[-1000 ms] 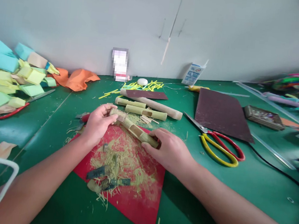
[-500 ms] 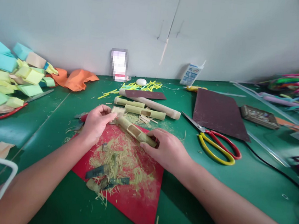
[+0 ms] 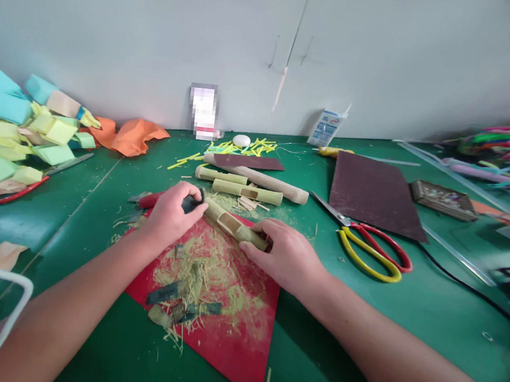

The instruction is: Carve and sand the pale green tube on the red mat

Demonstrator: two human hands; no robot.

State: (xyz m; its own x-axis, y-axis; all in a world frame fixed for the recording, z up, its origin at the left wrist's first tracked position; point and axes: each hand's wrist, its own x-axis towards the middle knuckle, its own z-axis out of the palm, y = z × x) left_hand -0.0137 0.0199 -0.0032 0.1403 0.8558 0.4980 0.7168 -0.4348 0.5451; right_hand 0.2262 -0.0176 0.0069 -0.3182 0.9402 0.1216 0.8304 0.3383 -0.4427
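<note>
My right hand [image 3: 282, 251] is wrapped round the near right end of a bamboo tube [image 3: 229, 225] with a rectangular opening cut in its upper side. The tube lies at a slant above a red board [image 3: 240, 329]. At the tube's far left end, my left hand [image 3: 175, 210] pinches a small curled dark piece of sandpaper [image 3: 192, 201] between thumb and fingers. Pale bamboo dust, thin shavings and several worn dark scraps [image 3: 166, 292] cover the board. A red-handled tool [image 3: 148, 200] lies just left of my left hand, partly hidden.
Behind my hands lie another notched bamboo tube [image 3: 248, 192] and a long pale stick [image 3: 278, 185]. Red-and-yellow-handled scissors [image 3: 368, 242] and a dark brown sheet [image 3: 373, 191] are at right. Folded paper pieces [image 3: 12, 135] are heaped at left. A drink carton [image 3: 328, 127] leans against the wall.
The piece in my left hand showed a pale face before; now its dark face shows and it is curled. My right hand and the bamboo tube stay almost where they were.
</note>
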